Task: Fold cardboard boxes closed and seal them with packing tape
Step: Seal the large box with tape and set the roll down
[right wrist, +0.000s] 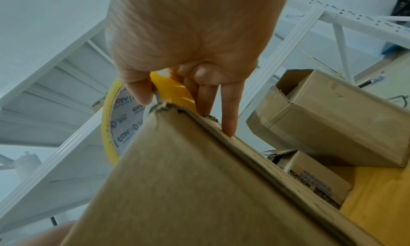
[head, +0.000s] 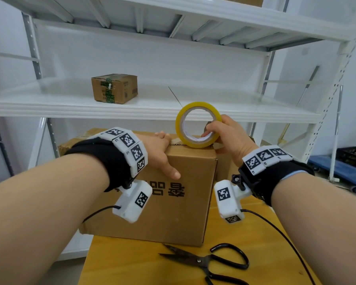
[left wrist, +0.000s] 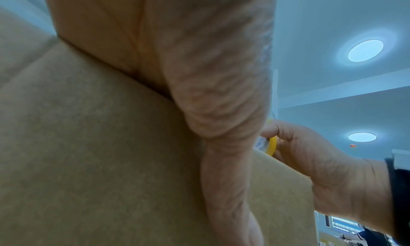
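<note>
A brown cardboard box point(head: 173, 204) stands closed on the yellow table point(head: 144, 266). My left hand point(head: 159, 153) lies flat on the box's top, fingers straight, thumb down the front face. My right hand point(head: 224, 136) grips a yellow roll of packing tape point(head: 197, 124) standing on edge on the box's top right corner. In the right wrist view the thumb sits inside the roll's point(right wrist: 111, 127) core and the other fingers reach down to the box's point(right wrist: 199, 188) edge. The left wrist view shows my palm point(left wrist: 199, 74) pressed on the cardboard point(left wrist: 88, 153).
Black scissors point(head: 210, 262) lie on the table in front of the box. A small taped box point(head: 114, 88) sits on the white shelf point(head: 49, 99) behind. Other cardboard boxes point(right wrist: 328, 116) stand to the right and behind. A blue cart point(head: 343, 167) is at the far right.
</note>
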Available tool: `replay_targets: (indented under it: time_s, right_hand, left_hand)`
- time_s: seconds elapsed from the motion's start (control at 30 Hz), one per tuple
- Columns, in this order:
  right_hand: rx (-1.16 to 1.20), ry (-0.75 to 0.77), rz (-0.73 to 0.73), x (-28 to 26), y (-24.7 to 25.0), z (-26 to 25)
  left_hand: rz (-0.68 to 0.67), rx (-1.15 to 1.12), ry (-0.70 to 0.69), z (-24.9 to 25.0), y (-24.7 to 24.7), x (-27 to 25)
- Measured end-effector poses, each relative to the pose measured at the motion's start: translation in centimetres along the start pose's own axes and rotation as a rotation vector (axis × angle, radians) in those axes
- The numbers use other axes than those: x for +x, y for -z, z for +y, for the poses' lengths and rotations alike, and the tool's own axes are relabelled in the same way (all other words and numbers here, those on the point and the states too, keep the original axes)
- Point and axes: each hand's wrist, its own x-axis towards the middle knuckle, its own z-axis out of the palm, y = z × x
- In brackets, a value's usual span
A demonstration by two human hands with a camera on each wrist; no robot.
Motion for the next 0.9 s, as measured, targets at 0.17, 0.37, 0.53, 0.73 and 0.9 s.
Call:
replay_targets:
  time_s: [0.17, 0.37, 0.53, 0.73, 0.9]
  right_hand:
    - [-0.006, 0.013, 0.021, 0.4, -0.1, 0.0]
    - [-0.036, 0.024, -0.001, 0.6, -0.2, -0.1]
    - [-0.04, 0.028, -0.011, 0.7, -1.0, -0.1]
    - [-0.003, -0.009, -0.05, 1.0, -3.7, 0.0]
    - [-0.089, -0.007, -0.151, 1.0, -3.4, 0.7]
  left_hand:
    - [-0.001, 0.037, 0.007, 0.2, 0.2, 0.2]
    - [-0.003, 0.007, -0.046, 1.8, 0.0, 1.1]
    - [-0.018, -0.067, -0.072, 0.7, 0.3, 0.8]
    - [-0.025, -0.146, -0.068, -1.6, 0.9, 0.2]
    - [0.006, -0.174, -0.084, -2.2, 0.1, 0.2]
